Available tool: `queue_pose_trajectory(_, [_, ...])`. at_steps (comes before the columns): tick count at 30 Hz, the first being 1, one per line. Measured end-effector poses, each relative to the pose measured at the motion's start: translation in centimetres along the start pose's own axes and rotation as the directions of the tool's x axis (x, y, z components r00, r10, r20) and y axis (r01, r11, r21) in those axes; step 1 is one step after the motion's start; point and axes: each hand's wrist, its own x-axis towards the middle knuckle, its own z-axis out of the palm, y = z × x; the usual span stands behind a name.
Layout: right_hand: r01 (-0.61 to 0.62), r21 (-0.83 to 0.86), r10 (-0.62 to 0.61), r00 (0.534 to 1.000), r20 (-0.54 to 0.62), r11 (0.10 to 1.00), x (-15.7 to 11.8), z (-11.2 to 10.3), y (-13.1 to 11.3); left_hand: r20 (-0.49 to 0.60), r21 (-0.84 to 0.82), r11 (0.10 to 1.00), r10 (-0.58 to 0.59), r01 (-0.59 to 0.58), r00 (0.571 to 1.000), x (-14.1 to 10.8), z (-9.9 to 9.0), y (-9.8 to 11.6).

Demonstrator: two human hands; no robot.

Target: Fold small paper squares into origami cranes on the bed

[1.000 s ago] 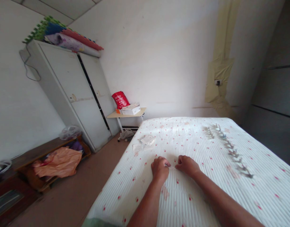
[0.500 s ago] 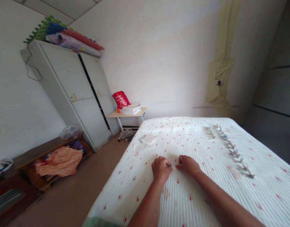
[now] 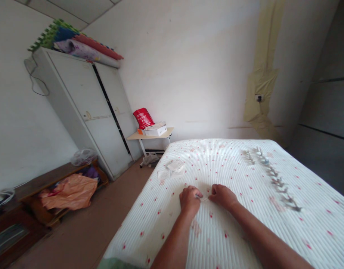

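Low over a white quilted bed cover [image 3: 225,224] with red dots, my two hands work close together. My left hand [image 3: 190,197] has its fingers curled in, with the thumb and index finger near each other. Facing it from the right, my right hand [image 3: 222,195] is closed in a pinch. Between them is a thin whitish piece [image 3: 204,199], too small and pale to name. Off to the right runs a line of small grey-brown spiky pieces [image 3: 278,182], blurred. Clear packets or paper slips [image 3: 174,166] lie beyond my left hand.
Past the bed's far left corner stands a small table [image 3: 134,136] with a red bag [image 3: 143,118] and a white box [image 3: 156,130]. A grey cabinet [image 3: 73,86] carries rolled mats [image 3: 90,48]. On the left, a low wooden unit [image 3: 34,196] holds an orange cloth or bag [image 3: 72,191].
My left hand has shifted slightly left, away from the right, and its thumb shows more. More of the thin whitish piece is visible between the hands. My right hand stays nearly still.
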Motion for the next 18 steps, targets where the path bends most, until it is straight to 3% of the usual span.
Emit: queue_pose_trajectory(18, [0.006, 0.000, -0.006, 1.000, 0.003, 1.000, -0.03, -0.09, 0.03, -0.016, 0.024, 1.000, -0.001, 0.002, 1.000, -0.37, -0.13, 0.48])
